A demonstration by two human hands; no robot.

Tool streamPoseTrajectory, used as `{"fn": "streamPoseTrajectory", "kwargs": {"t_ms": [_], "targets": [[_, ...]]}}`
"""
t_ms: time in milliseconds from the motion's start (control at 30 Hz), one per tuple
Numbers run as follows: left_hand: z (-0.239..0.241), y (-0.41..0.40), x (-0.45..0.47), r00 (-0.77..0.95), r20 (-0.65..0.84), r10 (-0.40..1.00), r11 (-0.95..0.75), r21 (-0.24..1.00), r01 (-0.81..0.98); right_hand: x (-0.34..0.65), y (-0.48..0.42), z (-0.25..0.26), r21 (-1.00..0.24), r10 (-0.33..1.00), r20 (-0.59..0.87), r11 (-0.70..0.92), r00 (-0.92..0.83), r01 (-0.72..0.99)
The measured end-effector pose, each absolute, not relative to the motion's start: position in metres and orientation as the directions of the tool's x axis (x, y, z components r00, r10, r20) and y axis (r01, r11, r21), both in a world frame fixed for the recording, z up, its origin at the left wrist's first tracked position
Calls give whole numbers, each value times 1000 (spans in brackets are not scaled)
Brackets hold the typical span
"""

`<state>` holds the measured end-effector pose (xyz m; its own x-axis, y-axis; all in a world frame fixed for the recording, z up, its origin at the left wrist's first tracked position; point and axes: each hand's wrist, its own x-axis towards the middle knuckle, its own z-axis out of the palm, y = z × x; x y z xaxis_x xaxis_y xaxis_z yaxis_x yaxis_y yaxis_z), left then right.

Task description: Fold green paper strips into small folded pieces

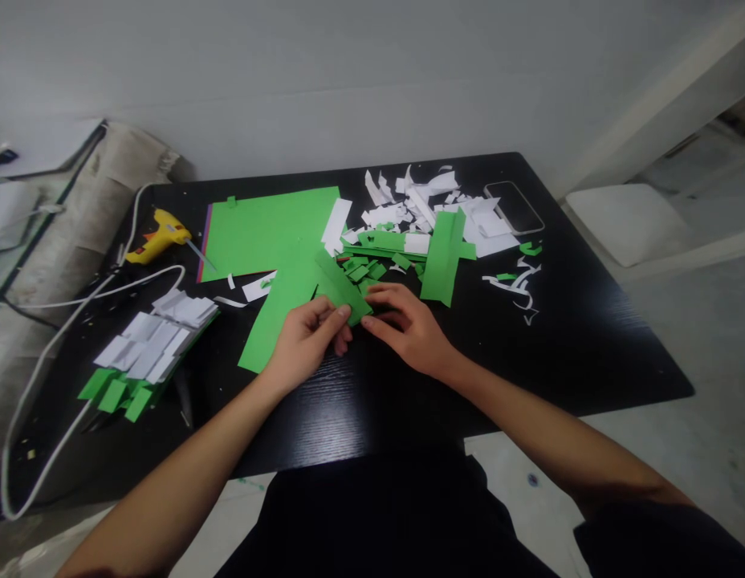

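Observation:
My left hand pinches a folded green paper strip between thumb and fingers, just above the table's front middle. At the strip's right end, the thumb and fingertips of my right hand close around its edge. Beneath and behind the strip lie small cut green paper pieces. A long green paper sheet passes under my left hand. To the right of the pieces stands another creased green paper strip.
White paper scraps are heaped at the back, beside a phone. A yellow glue gun with a white cord lies left of green sheets. A layered white-and-green paper piece rests at left, over dark-handled scissors. The black table ends at right.

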<state>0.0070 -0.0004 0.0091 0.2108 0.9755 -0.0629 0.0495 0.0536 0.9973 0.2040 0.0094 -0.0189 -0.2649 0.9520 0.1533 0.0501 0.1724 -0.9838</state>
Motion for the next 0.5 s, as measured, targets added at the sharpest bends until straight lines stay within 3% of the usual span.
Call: {"fn": "streamPoseTrajectory", "kwargs": {"t_ms": [167, 333, 500], "targets": [[8, 0, 4, 257, -159, 953, 204, 965, -162, 207, 8, -13, -905, 914, 323, 374, -245, 204], [5, 0, 2, 239, -148, 960, 190, 968, -162, 206, 6, -5, -766, 860, 492, 501, -134, 401], [7, -1, 3, 238, -96, 967, 117, 990, -75, 206, 5, -5, -832, 867, 433, 489, -245, 262]]}}
